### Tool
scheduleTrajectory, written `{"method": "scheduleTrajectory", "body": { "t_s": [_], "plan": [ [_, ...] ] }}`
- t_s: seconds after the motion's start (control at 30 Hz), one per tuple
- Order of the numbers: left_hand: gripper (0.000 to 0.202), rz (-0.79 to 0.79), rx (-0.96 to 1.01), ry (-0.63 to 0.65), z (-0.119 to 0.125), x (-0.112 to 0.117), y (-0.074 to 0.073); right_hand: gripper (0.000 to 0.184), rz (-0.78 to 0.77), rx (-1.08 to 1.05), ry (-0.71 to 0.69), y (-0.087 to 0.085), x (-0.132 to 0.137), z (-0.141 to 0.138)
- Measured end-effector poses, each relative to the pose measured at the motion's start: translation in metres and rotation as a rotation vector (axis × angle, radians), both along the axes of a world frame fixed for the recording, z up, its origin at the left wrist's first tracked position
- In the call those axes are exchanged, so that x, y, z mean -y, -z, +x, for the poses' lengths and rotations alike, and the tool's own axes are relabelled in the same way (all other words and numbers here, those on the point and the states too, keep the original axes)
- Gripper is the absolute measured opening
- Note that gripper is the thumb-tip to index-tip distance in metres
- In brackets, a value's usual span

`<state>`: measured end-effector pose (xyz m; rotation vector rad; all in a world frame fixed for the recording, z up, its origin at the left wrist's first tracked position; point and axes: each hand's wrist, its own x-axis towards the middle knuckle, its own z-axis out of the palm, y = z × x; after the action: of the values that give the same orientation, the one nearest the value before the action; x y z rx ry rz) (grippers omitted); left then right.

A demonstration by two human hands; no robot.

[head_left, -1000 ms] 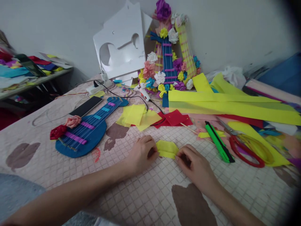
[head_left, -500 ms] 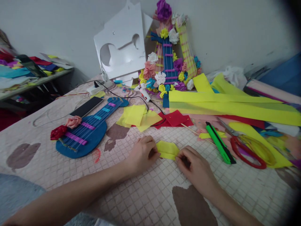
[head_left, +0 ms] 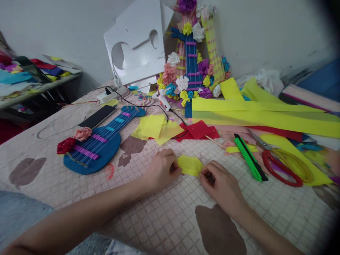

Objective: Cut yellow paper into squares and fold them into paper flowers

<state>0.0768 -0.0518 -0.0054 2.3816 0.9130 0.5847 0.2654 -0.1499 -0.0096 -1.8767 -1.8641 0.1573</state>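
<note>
My left fingers and right fingers pinch opposite ends of the yellow paper near mid-frame, its lower edge seemingly folded; the squares above lie unfolded; the guitar, frame left, carries flowers

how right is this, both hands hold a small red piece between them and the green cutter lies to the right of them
Not quite: the head view shows the small piece held between left hand and right hand is yellow, not red; the green cutter does lie to their right.
</note>
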Motion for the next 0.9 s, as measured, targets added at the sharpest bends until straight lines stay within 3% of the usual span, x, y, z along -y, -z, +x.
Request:
{"method": "scheduleTrajectory", "body": {
  "t_s": [0.57, 0.77, 0.9],
  "plan": [
    [0.010, -0.048, 0.024, -0.016, 0.000, 0.001, -0.005, 0.005, -0.019, -0.036, -0.008, 0.001, 0.002, 0.002],
    [0.024, -0.076, -0.003, 0.110, -0.003, -0.003, -0.010, 0.010, -0.038, -0.079, -0.074, -0.004, 0.001, 0.003],
    [0.007, -0.037, -0.111, 0.073, 0.002, -0.001, -0.015, 0.012, -0.011, -0.045, -0.018, -0.004, -0.003, -0.003]
  ]
}}
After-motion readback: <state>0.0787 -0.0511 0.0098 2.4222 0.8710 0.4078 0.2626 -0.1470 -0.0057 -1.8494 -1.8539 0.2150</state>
